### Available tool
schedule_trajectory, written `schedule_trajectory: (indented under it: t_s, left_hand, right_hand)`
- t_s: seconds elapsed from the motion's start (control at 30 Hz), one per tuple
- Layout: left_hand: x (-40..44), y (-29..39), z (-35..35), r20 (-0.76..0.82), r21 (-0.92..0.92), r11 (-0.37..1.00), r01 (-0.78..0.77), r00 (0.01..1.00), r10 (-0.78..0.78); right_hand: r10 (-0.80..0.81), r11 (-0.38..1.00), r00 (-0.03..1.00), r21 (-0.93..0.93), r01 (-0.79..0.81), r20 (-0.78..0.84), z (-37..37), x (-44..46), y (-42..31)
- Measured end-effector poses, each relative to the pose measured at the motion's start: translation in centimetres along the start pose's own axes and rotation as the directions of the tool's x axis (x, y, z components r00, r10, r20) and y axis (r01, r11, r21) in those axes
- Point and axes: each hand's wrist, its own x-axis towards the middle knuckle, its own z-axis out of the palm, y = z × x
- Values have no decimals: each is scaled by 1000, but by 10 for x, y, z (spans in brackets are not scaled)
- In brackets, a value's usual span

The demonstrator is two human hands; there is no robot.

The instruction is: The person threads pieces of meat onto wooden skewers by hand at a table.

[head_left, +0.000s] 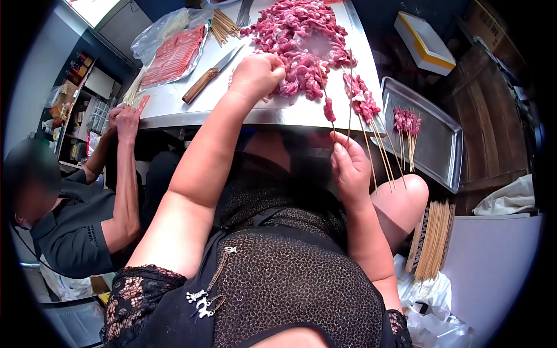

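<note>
A large heap of raw red meat pieces [299, 29] lies on the white table. My left hand [259, 74] is closed at the heap's near left edge, its fingertips against the meat; whatever it pinches is hidden. Over the table's front edge, my right hand [352, 168] grips thin wooden skewers between thumb and fingers. One skewer [324, 84] carries a single meat piece [329, 109] partway along it. Just right of that hand, several loaded meat skewers [365, 104] rest on the table corner, their bare ends sticking out over the edge.
A wooden-handled knife [200, 86] lies left of my left arm. Beyond it are reddish strips [174, 57] in plastic and short sticks [222, 26]. A metal tray [441, 148] at right holds finished-looking meat skewers [408, 123]. Bare skewers [435, 240] fill a rack. A co-worker [81, 223] sits at left, hands at the table.
</note>
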Motion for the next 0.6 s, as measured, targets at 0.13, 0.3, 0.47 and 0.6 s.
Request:
schedule_trajectory:
  t_s: [0.13, 0.3, 0.47, 0.6]
  left_hand:
    - [-13, 18, -21, 204, -779, 526, 341, 932, -301]
    - [-21, 12, -6, 343, -934, 10, 358, 902, -261]
    - [-28, 22, -3, 358, -934, -111, 341, 897, -260]
    - [-27, 22, -3, 316, -948, -64, 312, 894, -319]
  right_hand:
    - [46, 999, 999, -20, -46, 6, 1, 1, 5]
    - [75, 991, 996, -111, -69, 51, 4, 0, 10]
    - [102, 979, 994, -179, -93, 41, 3, 0, 10]
    - [79, 973, 996, -219, -69, 38, 4, -5, 6]
